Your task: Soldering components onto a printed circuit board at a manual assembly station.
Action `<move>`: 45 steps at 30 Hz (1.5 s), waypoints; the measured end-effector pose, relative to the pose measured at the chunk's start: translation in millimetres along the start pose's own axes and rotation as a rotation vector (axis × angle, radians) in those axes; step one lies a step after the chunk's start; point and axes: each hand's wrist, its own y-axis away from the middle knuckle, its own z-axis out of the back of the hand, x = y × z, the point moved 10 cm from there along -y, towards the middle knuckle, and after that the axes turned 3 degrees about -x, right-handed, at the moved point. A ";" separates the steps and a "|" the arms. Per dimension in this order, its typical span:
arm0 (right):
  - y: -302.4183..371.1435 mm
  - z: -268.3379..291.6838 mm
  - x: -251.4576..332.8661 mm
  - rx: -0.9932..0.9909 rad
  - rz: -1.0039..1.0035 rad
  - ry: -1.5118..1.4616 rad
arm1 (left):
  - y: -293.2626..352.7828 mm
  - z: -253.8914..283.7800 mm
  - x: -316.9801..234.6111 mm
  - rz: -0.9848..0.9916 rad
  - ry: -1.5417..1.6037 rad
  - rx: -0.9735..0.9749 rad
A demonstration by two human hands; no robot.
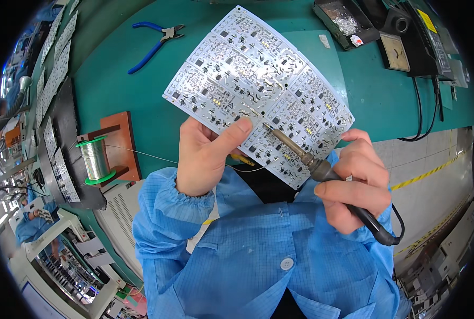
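Observation:
A white circuit board panel, full of small components, is held tilted in front of my chest. My left hand grips its lower left edge, thumb on top, the other fingers hidden underneath. A soldering iron is wrapped in my right hand; its tip lies at the board's surface, close to my left thumb. A finger of my right hand is by the board's right corner. Thin solder wire runs from a spool with green flanges to near my left hand, passing behind it and reappearing below the board.
Blue-handled cutters lie on the green mat. At the upper right are a black tray with metal scraps and a soldering station with a sponge holder. A brown wooden stand holds the spool. More boards stand along the left.

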 end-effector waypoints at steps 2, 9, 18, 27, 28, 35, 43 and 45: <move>0.3 -0.5 0.2 0.006 0.000 0.003 | 0.3 0.8 0.7 0.000 -0.013 0.003; -8.2 -0.1 12.9 0.014 0.012 0.067 | 1.3 -0.3 -0.3 -0.014 -0.013 0.000; -14.7 4.6 21.0 -0.054 0.044 0.044 | 1.6 4.0 0.5 -0.027 0.005 -0.033; -9.9 57.8 -88.6 -0.279 -0.278 0.509 | -1.3 0.6 3.4 0.028 0.009 0.001; -6.8 56.6 -78.8 -0.285 -0.240 0.519 | -1.5 0.2 3.5 0.028 0.011 -0.001; 9.9 16.7 -1.2 -0.154 0.062 -0.074 | -0.2 -1.1 1.3 -0.020 0.042 0.003; 14.4 4.1 -3.2 -0.203 -0.021 -0.185 | 1.3 -0.3 3.4 0.009 0.015 0.015; 14.0 3.2 -2.8 -0.206 -0.017 -0.190 | 1.8 -1.7 1.2 -0.008 0.033 0.012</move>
